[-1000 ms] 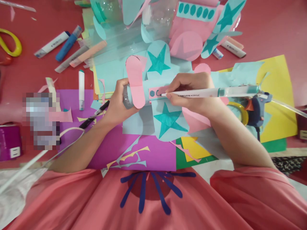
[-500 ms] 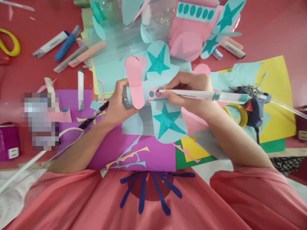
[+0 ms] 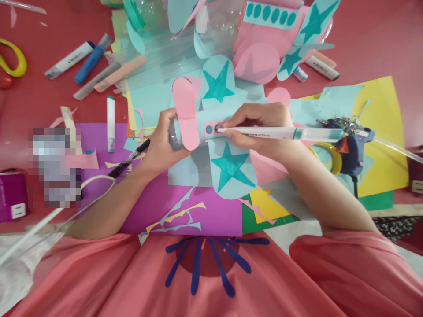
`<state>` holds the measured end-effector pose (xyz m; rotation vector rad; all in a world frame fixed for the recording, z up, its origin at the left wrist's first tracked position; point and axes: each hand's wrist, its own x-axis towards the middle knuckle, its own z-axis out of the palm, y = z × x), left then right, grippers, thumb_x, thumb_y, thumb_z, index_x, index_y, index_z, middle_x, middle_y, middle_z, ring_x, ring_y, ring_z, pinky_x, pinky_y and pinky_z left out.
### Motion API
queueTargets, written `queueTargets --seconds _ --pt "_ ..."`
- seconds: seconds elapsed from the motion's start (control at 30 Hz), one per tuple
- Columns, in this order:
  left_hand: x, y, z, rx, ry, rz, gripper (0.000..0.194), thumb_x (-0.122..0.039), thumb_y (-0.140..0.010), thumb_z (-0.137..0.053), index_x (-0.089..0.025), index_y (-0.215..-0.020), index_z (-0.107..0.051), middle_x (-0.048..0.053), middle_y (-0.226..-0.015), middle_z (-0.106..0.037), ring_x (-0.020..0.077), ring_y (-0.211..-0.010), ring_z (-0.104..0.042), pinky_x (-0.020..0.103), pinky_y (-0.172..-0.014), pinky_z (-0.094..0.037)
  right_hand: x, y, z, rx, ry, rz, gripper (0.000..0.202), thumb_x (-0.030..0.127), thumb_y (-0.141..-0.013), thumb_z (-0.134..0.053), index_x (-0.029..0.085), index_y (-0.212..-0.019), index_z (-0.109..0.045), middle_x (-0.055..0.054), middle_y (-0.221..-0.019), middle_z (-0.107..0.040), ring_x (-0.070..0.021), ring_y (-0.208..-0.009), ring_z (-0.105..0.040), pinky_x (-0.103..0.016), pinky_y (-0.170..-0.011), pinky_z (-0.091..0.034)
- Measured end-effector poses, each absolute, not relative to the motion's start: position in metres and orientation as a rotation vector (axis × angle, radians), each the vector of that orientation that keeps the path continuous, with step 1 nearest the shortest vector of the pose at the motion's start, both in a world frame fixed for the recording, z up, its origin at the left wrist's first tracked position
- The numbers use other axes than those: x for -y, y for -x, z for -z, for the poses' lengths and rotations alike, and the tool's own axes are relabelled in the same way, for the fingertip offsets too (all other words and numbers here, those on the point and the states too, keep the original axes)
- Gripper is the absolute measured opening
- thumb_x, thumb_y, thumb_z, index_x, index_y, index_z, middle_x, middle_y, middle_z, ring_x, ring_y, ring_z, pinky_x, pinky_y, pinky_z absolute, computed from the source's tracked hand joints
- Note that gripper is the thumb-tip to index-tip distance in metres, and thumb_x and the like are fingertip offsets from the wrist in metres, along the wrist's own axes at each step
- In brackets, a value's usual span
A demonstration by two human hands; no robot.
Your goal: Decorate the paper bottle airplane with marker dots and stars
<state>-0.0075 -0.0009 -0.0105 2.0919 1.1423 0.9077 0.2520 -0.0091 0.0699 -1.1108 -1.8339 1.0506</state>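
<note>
My left hand (image 3: 161,143) is wrapped around the end of a clear plastic bottle (image 3: 174,134) covered in light blue paper. A pink paper strip with rounded ends (image 3: 187,115) lies across the bottle near my fingers. My right hand (image 3: 261,123) pinches a white acrylic marker (image 3: 280,133) with a teal end. Its tip touches a small pink paper label (image 3: 213,124) on the bottle, at the second of two dark teal circles. Light blue paper flaps with teal stars stick out above (image 3: 218,83) and below (image 3: 233,169) the bottle.
Another decorated pink bottle (image 3: 256,44) lies at the back. Several markers (image 3: 93,57) are scattered back left. A blue glue gun (image 3: 355,152) and yellow tape roll (image 3: 335,158) sit at right. Paper scraps (image 3: 185,213) lie on purple paper (image 3: 218,211); yellow scissors handles (image 3: 16,59) show far left.
The marker tip has shifted slightly down and left within the second circle, which now looks darker inside. Both hands otherwise stay nearly in place.
</note>
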Motion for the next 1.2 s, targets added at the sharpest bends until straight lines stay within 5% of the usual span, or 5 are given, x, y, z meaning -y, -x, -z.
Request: queueTargets --seconds 0.77,1.2 --pt "0.0011 0.0075 0.0109 -1.142 -2.096 -0.92 0.07 -0.069 -0.084 -0.068 -0.028 -0.136 -0.044 0.011 -0.133 -0.058 0.0343 -0.129 -0.059 0.056 -0.11 -0.051 0.0103 -0.2495 -0.0686 1.774 1.153 -0.968 0.014 0.023 -0.075 -0.066 0.027 -0.064 -0.058 0.003 -0.06 -0.06 -0.0125 -0.052 -0.049 -0.03 -0.048 -0.039" --pt "0.0006 0.0082 0.0124 -1.123 -2.115 -0.921 0.069 -0.067 -0.086 -0.068 -0.028 -0.137 -0.041 0.012 -0.133 -0.058 0.0333 -0.127 -0.061 0.053 -0.107 -0.053 0.0092 -0.252 -0.0671 1.898 1.104 -0.966 0.015 0.028 -0.082 -0.067 0.024 -0.068 -0.063 -0.001 -0.069 -0.073 -0.0142 -0.057 -0.061 -0.03 -0.052 -0.049"
